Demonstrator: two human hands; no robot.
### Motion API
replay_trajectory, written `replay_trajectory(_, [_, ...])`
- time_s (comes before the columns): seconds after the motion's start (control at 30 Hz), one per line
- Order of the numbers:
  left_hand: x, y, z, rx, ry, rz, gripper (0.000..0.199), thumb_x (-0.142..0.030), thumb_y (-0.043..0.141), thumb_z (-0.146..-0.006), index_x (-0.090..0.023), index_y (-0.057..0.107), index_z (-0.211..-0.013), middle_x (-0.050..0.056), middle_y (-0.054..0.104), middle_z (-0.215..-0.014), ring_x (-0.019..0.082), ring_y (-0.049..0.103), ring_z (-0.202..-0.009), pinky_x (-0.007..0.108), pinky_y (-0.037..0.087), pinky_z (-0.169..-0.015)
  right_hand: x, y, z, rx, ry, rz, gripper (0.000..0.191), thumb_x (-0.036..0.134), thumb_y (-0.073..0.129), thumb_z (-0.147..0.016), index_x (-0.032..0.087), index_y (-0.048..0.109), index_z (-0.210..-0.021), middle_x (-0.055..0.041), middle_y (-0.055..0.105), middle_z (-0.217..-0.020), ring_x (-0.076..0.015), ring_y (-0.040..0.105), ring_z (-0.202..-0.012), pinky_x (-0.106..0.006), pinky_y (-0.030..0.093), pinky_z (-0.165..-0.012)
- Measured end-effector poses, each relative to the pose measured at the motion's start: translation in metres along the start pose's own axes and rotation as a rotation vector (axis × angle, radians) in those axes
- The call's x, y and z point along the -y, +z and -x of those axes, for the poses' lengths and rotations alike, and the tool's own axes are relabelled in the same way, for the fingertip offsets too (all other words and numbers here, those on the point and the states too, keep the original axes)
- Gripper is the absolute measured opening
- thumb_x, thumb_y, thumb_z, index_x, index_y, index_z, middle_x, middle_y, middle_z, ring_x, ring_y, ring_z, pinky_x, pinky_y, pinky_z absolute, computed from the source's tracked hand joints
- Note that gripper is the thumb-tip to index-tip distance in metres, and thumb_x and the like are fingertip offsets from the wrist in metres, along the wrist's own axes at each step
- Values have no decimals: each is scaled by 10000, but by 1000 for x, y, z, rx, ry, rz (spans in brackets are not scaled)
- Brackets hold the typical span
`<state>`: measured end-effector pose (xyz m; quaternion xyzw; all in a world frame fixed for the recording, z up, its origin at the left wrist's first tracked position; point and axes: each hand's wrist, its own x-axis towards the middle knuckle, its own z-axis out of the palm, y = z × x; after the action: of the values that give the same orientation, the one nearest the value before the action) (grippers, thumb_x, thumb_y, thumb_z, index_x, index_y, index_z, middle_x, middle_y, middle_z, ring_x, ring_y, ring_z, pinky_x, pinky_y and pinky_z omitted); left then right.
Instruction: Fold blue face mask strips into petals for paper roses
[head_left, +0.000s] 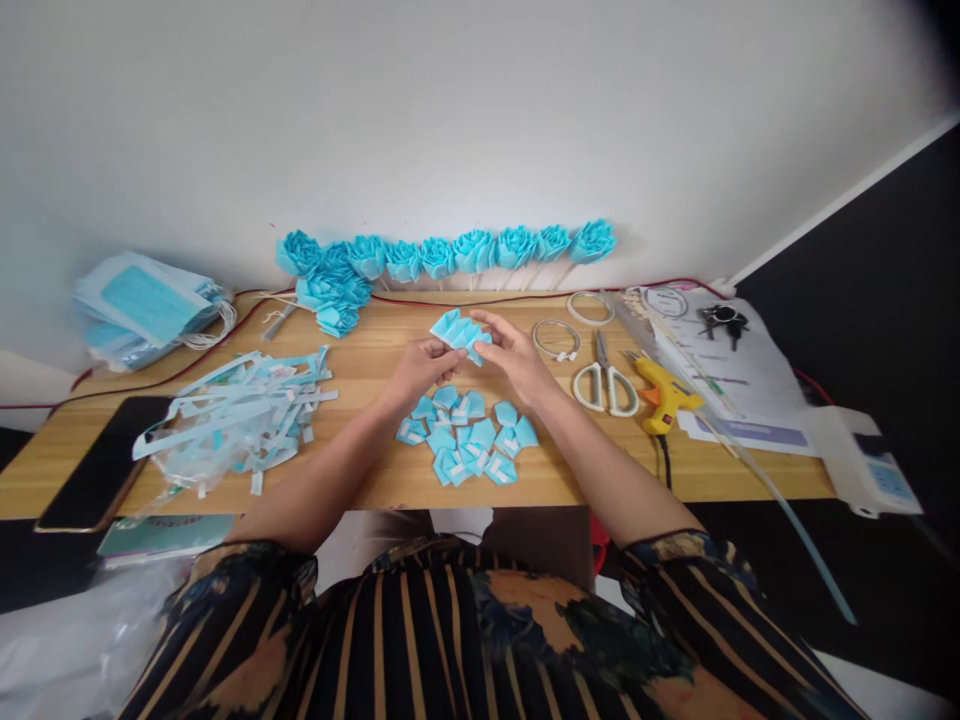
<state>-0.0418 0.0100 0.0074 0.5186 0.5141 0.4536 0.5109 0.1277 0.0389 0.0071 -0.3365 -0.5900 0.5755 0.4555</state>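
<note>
Between my two hands, above the table, is a strip of overlapping folded blue petals. My left hand pinches its left and lower edge. At its right end the fingers and thumb of my right hand close on it. Below my hands lies a loose pile of folded blue petals, some showing white tabs. A row of finished blue flowers on sticks leans against the wall behind, with more flowers bunched at its left end.
Blue and white cut strips and a black phone lie left, with face masks behind. To the right are scissors, a yellow glue gun with its cord, rolls of tape, papers and keys.
</note>
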Motion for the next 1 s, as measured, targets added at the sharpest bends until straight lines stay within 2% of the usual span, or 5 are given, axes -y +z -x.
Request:
replay_trajectory(0.23, [-6,0,3,95,-8,-78,395,-512,710,-707,-139,595,-642,-5,555,-558,69,461,-477,208,372,-474,-4,-4,-2,-30,-27,55,501,331,686,-750,230,615,-1236,-20,681,-993,-188,624,-900,-323,501,-826])
replay_trajectory(0.37, [-5,2,2,37,5,-13,386,-476,767,-662,-151,565,-717,-20,557,-572,74,475,-481,207,379,-470,-8,-3,-3,-49,-43,98,508,348,681,-749,221,621,-1238,-39,679,-1052,-201,626,-941,-332,503,-837])
replay_trajectory(0.6, [3,0,-3,-11,23,28,341,-419,745,-656,-139,554,-612,-22,519,-520,58,428,-463,209,347,-468,-9,-2,-2,-41,-51,155,498,366,694,-753,216,643,-1225,-57,670,-1158,-219,606,-1061,-336,502,-873])
replay_trajectory(1.0, [4,1,-4,15,21,-13,271,-352,713,-667,-143,549,-617,-41,490,-504,56,400,-459,211,311,-463,-9,-3,-2,-40,-7,73,470,326,696,-747,212,655,-1201,-8,671,-887,-160,616,-789,-301,498,-734])
